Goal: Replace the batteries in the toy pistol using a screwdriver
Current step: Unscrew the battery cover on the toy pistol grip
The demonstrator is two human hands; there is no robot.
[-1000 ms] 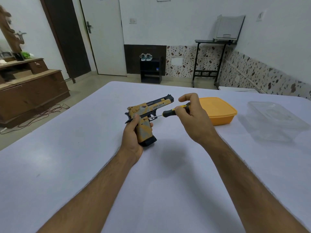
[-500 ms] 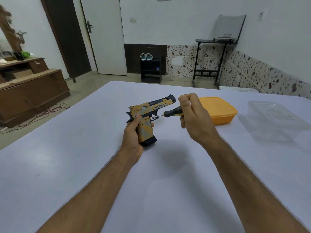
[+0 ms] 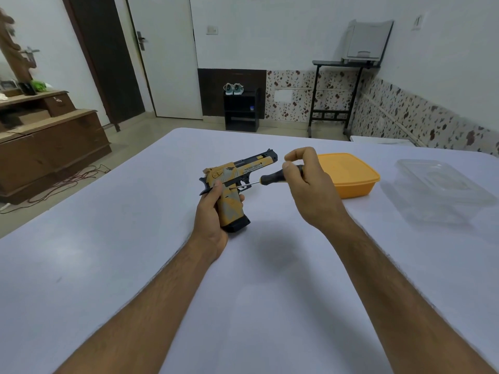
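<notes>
The left hand (image 3: 213, 211) grips the toy pistol (image 3: 235, 182) by its handle, butt resting on the table (image 3: 108, 265). The right hand (image 3: 310, 190) holds the screwdriver (image 3: 275, 179), tip set against the grip. An orange container (image 3: 356, 179) and a clear container (image 3: 437, 190) sit toward the table's far right edge.

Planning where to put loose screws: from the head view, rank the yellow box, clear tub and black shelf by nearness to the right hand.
1. Yellow box: just behind the right hand.
2. Clear tub: farther right on the table.
3. Black shelf: across the room, by the wall.
</notes>
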